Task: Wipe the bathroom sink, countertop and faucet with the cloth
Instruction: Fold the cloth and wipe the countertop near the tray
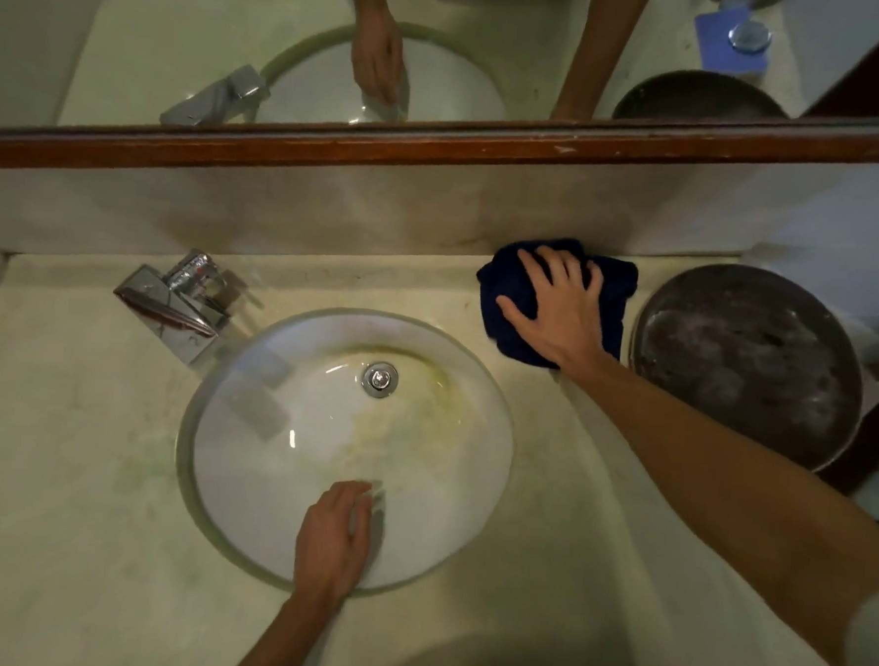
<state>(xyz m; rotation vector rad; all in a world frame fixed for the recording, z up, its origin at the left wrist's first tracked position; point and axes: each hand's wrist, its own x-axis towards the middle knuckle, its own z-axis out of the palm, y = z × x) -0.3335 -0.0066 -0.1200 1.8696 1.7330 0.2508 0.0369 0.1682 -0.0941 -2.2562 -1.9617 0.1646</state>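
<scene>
Pale, greenish-stained stone makes up the tabletop (pixel 69 464) of this bathroom, with an oval white basin sink (pixel 348 450) set into it. My right hand (pixel 557 309) lies flat on the dark blue bunched cloth (pixel 610 291), fingers spread and straight, pressing it onto the tabletop at the back wall, to the right of the sink; that grip is released rather than clenched. My left hand (pixel 335 537) rests over the near rim of the sink, fingers relaxed against the white bowl, holding nothing. Yellowish streaks mark the bowl near the round chrome drain plug (pixel 379 379). At the sink's back left stands the square chrome faucet (pixel 177 301), angled toward the bowl. Just right of the cloth sits a round dark metal basin (pixel 749 362). Above the backsplash runs a brown wooden mirror frame (pixel 438 145), and the mirror reflects both arms.
</scene>
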